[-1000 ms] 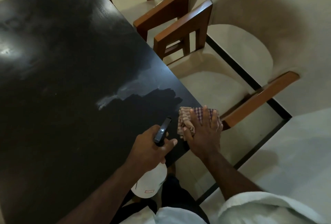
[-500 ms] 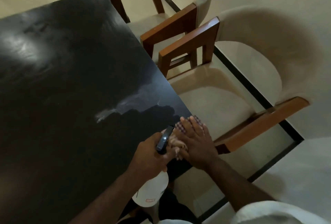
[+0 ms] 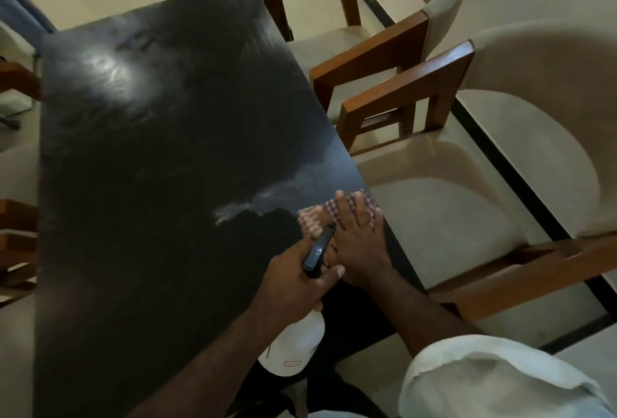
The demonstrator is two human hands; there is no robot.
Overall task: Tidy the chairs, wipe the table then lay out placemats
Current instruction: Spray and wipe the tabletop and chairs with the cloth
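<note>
- right hand [image 3: 359,244] flat, fingers straight, pressing cloth [image 3: 310,220] on table [image 3: 150,167], near-right edge
- left hand [image 3: 293,280] grips spray bottle [image 3: 293,344], just beside
- two chairs [image 3: 467,184] right of table

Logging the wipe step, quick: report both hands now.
Left hand: grips the spray bottle.
Right hand: open, flat, pressing the checked cloth on the table.
</note>
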